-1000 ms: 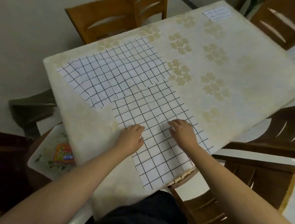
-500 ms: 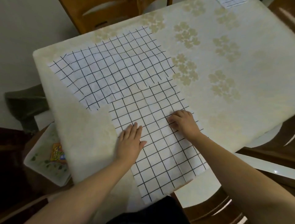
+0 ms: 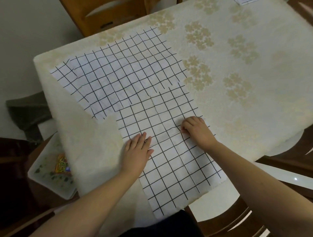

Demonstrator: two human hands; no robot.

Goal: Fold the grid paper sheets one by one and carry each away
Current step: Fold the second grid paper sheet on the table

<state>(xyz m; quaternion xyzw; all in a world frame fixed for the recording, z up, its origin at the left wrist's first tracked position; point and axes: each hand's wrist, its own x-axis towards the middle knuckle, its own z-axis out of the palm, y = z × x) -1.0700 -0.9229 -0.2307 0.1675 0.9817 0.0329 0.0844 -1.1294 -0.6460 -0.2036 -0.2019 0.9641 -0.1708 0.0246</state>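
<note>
Off the worktop's left edge, a white tray [image 3: 50, 174] with an orange packet [image 3: 63, 166] sits on a low surface. On the worktop [image 3: 254, 101], near the left corner, the far grid sheets [image 3: 118, 71] lie flat and overlapping — untouched compared with a second ago. The near grid sheet [image 3: 169, 160] lies across the near edge, its lower end overhanging.

Left hand [image 3: 136, 152]: fingers straight, palm flat, pressing the sheet's left part — released, grasping nothing. A second ago its fingers were curled at the paper; now they are spread flat. Right hand [image 3: 197, 131]: fingers curled down on the sheet's right half, apparently pinching or creasing the paper; the actual grip is hard to confirm. It has barely shifted.

A crease line runs up the sheet's middle between the hands. Judgement: the left hand now anchors the sheet so the right can lift its side over — folding of this sheet is only starting, carry-away not yet done.

At the far right corner, a small folded grid paper [image 3: 243, 2] is just visible.
</note>
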